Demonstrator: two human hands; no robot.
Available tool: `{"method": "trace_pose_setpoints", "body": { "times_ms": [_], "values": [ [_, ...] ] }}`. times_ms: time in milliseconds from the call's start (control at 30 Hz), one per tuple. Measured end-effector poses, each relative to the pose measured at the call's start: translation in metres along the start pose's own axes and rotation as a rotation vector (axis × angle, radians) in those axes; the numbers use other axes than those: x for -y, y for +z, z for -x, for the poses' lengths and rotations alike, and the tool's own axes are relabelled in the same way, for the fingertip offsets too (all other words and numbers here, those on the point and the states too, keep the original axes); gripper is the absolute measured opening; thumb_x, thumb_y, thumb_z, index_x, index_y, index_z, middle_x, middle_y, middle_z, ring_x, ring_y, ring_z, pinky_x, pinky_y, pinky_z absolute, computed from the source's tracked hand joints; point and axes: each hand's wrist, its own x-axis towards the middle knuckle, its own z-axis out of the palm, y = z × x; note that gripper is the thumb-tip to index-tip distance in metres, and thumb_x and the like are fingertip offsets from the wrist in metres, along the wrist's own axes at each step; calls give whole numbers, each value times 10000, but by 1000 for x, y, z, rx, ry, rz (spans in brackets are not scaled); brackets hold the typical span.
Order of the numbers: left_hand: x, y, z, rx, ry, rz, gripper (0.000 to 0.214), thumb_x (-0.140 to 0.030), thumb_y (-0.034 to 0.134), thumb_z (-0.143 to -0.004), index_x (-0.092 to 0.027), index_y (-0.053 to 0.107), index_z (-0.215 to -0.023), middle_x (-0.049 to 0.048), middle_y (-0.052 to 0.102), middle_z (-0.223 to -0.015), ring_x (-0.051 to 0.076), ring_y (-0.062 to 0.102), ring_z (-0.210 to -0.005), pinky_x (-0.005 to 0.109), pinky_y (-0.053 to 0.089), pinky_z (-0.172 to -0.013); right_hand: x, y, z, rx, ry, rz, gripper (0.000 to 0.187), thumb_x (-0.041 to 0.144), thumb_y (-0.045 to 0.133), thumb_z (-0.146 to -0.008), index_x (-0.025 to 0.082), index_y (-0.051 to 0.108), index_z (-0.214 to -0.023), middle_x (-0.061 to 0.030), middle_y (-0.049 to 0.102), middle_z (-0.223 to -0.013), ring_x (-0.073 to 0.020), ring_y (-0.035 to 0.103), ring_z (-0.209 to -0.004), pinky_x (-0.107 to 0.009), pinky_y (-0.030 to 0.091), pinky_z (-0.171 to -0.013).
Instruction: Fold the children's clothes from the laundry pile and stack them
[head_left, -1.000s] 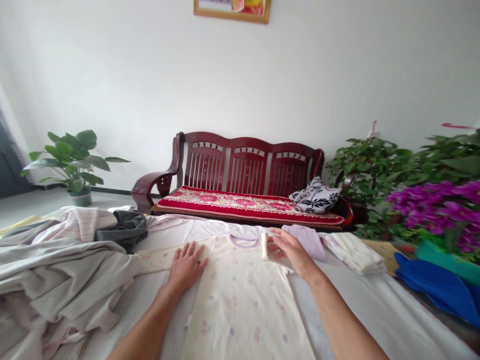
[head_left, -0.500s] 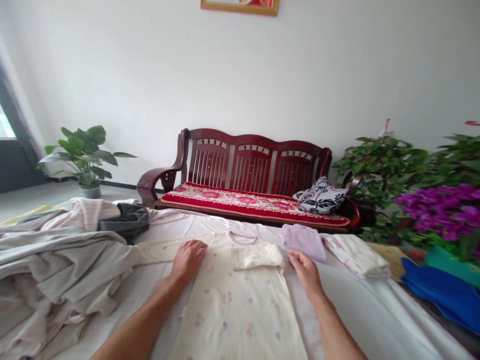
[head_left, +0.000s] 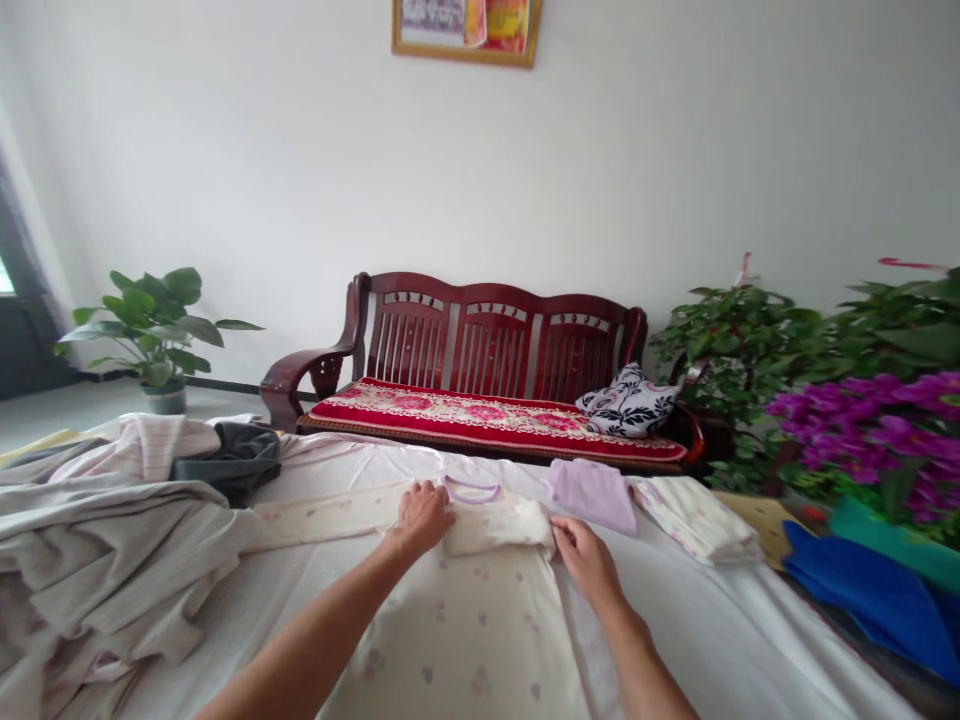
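Note:
A cream shirt (head_left: 472, 610) with small pastel prints and a lilac collar lies flat on the white-covered surface in front of me. Its right sleeve (head_left: 499, 528) is folded in across the chest. My left hand (head_left: 424, 515) rests on the shirt's left shoulder beside the collar, fingers curled down on the cloth. My right hand (head_left: 585, 560) presses the right edge of the shirt at the fold, fingers bent onto the fabric. The left sleeve (head_left: 322, 515) still stretches out to the left.
A heap of striped and grey laundry (head_left: 112, 540) lies at the left. A folded lilac garment (head_left: 592, 492) and a folded cream one (head_left: 697, 515) sit behind my right hand. Blue cloth (head_left: 862, 590), purple flowers (head_left: 870, 420), a wooden bench (head_left: 487, 370) beyond.
My right hand laid the right sleeve across the chest, then drew back to the shirt's right edge. My left hand slid up to the shoulder by the collar.

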Motion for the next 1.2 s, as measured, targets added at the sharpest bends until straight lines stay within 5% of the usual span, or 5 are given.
{"method": "trace_pose_setpoints", "body": {
  "times_ms": [333,633,933,1067,1200],
  "values": [
    [19,9,-16,-72,-124,238,226,-229,391,-954,-167,592,-1036,72,726,-968,189,672,-893,256,438,-699,21,3,6,61,-185,281,448,345,418,-918,202,642,-1278,-101,664,-1312,-254,599,-1217,-409,449,-1062],
    [27,13,-18,-62,-137,191,319,-201,402,-965,-220,506,-1265,67,737,-1055,212,680,-1001,292,455,-815,22,9,6,210,-285,384,545,289,408,-925,170,523,-1444,-91,488,-1537,-217,413,-1437,-405,316,-1204],
    [25,0,-8,-51,-56,15,396,-133,397,-941,-214,596,-1273,130,642,-1249,279,630,-1118,398,465,-918,28,11,8,321,-229,480,586,243,370,-917,192,472,-1492,-88,433,-1572,-227,363,-1470,-468,294,-1207],
    [3,-4,1,-94,135,-58,485,-62,351,-927,-220,631,-1289,125,603,-1329,272,573,-1208,417,427,-1027,31,14,7,272,-244,504,571,250,383,-928,193,479,-1488,-82,436,-1571,-244,347,-1478,-493,275,-1211],
    [-27,9,12,23,397,61,465,-206,403,-975,-233,552,-1415,92,595,-1412,241,544,-1295,379,411,-1105,33,25,7,228,-335,492,551,380,333,-1002,217,438,-1517,-78,389,-1597,-256,301,-1499,-509,257,-1216]
  ]
}}
